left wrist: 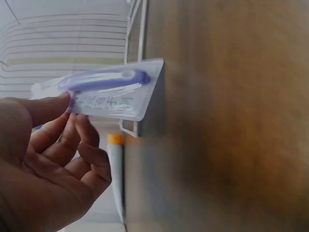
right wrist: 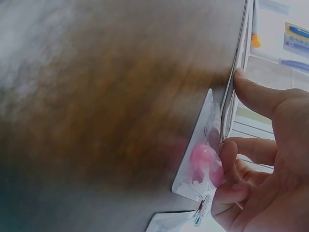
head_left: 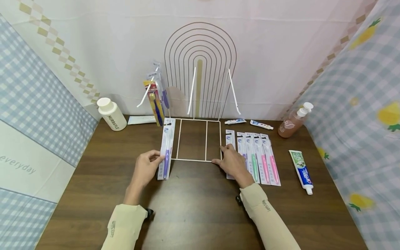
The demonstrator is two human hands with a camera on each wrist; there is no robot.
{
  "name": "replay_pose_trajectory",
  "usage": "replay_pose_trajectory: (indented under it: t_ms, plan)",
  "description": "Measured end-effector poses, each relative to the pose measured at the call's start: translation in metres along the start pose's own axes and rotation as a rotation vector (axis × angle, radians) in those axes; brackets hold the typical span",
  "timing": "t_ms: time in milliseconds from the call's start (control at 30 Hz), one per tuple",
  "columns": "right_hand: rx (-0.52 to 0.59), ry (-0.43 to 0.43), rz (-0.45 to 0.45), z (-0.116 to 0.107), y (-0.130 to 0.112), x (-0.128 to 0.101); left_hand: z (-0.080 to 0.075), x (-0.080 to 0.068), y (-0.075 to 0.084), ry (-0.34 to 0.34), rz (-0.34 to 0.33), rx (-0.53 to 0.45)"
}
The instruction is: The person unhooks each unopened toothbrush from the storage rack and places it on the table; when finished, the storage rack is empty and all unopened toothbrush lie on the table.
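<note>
On the brown surface (head_left: 193, 208) the white wire rack (head_left: 197, 139) is carrying only a couple of packs on its upper left hook, while five toothbrush packs (head_left: 260, 156) are lying in a row to its right, so the hanging looks barely begun. The left hand (head_left: 145, 168) is pinching a purple toothbrush pack (head_left: 166, 152) lying just left of the rack's base, and the right hand (head_left: 231, 161) is resting relaxed, fingertips touching the base's front right corner and holding nothing.

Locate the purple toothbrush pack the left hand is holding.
In the head view the purple toothbrush pack lies left of centre on the table, along the wire rack's left edge, pinched by the left hand.
</note>
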State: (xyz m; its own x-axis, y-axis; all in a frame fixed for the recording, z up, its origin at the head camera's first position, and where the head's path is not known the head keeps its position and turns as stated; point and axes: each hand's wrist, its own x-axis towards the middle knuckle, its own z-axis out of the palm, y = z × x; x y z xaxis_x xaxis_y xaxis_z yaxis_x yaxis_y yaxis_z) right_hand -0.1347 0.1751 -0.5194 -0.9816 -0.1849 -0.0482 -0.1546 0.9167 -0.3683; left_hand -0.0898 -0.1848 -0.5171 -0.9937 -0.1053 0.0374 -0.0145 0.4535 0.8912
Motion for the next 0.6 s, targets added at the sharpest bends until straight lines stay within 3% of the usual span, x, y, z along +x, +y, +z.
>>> replay_pose_trajectory:
  t_ms: [100,167,400,467,600]
  plan:
    - [0.010,-0.015,0.012,-0.006,-0.006,-0.004,-0.001,-0.002,-0.022,-0.061,0.000,-0.005]
    - [0.017,-0.027,0.024,-0.013,-0.013,-0.008,-0.003,-0.004,-0.026,-0.086,-0.033,0.006]
    - [0.007,-0.024,0.025,-0.014,-0.016,-0.010,-0.018,-0.018,-0.004,-0.136,-0.170,0.041]
    - [0.012,-0.026,0.022,-0.015,-0.015,-0.010,-0.021,-0.016,-0.011,-0.127,-0.187,0.047]
    - [0.017,-0.013,0.006,-0.010,-0.009,-0.006,-0.025,-0.002,-0.050,-0.114,-0.191,0.087]
